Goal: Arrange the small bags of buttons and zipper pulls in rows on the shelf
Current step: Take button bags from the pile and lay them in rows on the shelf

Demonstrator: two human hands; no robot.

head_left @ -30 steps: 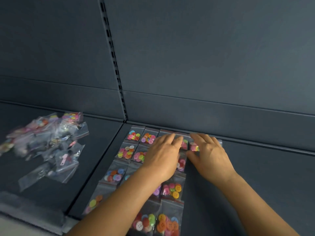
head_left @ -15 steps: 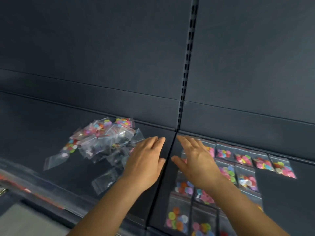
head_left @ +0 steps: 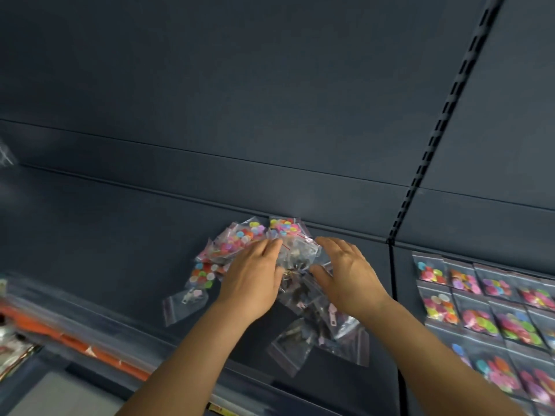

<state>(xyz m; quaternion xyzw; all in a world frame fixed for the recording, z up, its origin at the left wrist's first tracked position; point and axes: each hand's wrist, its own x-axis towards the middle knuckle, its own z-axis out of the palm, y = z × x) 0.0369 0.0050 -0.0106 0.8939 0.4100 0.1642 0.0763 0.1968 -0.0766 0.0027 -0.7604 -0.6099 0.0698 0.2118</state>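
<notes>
A loose pile of small clear bags (head_left: 288,259) holding coloured buttons and zipper pulls lies on the dark shelf (head_left: 105,253). My left hand (head_left: 255,277) rests flat on the pile's left side, fingers spread. Over the pile's right side hovers my right hand (head_left: 345,271), fingers apart, palm down. Neither hand grips a bag. To the right, past the shelf seam, button bags (head_left: 480,304) lie flat in tidy rows. One zipper-pull bag (head_left: 183,301) sits apart at the pile's left.
A slotted upright (head_left: 444,121) divides the dark back panels. The shelf's front edge carries an orange price strip (head_left: 75,340) at lower left. Some packaged goods (head_left: 12,349) show at the far left edge.
My view has swung left. Both hands left the arranged rows on the right and moved onto the loose pile.
</notes>
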